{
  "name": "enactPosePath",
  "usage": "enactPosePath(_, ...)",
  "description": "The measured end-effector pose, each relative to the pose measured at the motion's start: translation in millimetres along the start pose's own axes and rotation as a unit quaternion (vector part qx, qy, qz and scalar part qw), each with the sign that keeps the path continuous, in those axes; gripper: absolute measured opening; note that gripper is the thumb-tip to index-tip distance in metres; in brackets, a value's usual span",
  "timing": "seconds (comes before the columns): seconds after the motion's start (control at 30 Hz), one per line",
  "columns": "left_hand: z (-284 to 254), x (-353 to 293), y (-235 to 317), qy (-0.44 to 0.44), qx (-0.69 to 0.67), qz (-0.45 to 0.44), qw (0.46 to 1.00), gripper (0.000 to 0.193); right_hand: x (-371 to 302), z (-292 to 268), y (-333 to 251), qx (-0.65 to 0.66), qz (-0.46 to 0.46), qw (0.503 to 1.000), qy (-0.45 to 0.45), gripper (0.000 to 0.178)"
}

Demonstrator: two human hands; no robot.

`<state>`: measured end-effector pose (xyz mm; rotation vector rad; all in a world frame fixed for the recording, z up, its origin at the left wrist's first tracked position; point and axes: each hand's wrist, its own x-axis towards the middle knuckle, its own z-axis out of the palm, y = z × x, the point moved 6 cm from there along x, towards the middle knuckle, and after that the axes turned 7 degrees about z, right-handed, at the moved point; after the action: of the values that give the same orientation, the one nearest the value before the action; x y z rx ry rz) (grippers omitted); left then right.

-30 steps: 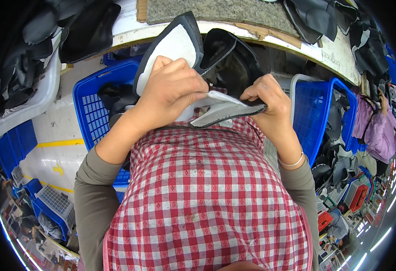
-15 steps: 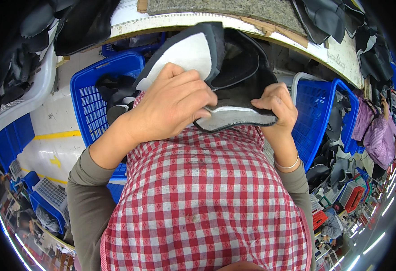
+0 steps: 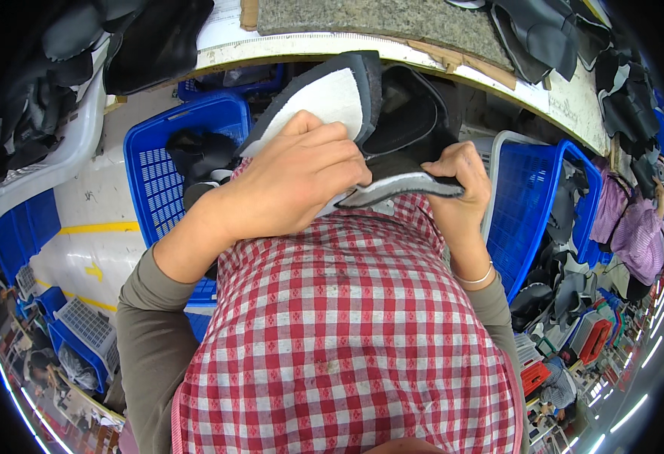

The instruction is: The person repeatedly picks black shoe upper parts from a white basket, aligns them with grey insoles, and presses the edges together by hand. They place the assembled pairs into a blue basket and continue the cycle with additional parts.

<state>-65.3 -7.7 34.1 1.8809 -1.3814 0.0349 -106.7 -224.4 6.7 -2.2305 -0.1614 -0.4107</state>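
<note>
One curved black sheet piece with white lining [image 3: 400,125], held up just beyond red-and-white checked cloth apron [image 3: 347,333] | bare left hand [image 3: 301,178], fingers curled, pinches its near edge | bare right hand [image 3: 462,175] grips its right-hand end | blue lattice-sided plastic basket [image 3: 134,170] at left

Free room over apron [image 3: 339,325], but black-and-white piece [image 3: 400,184] between hands [image 3: 301,174]

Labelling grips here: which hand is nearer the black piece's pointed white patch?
Left: the left hand overlaps the lower part of the white patch; the right hand is farther right and lower, pinching the black piece.
</note>
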Motion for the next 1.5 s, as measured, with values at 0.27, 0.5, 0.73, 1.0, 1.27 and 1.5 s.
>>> enactPosePath(0.27,21,25,-21,0.022,0.044,0.012,0.999,0.021,47,-17,-28,-0.279,-0.037,0.947,-0.155,0.023)
enactPosePath(0.5,-15,32,-34,0.101,-0.025,-0.095,0.990,0.027,31,7,-41,-0.183,-0.154,0.965,-0.109,0.018)
enactPosePath(0.73,-24,64,-82,-0.191,-0.381,-0.243,0.871,0.039,44,21,-53,-0.241,-0.238,0.932,-0.133,0.009)
enactPosePath(1.0,12,46,-76,-0.054,-0.170,0.001,0.984,0.037,33,30,-35,-0.248,-0.237,0.926,-0.160,0.014)
enactPosePath(1.27,56,43,-72,0.067,-0.160,-0.131,0.976,0.023,16,50,-51,-0.228,-0.274,0.912,-0.203,0.006)
enactPosePath(1.5,90,56,-124,-0.198,0.015,-0.225,0.954,0.030,-1,77,-50,-0.204,-0.295,0.901,-0.244,0.008)
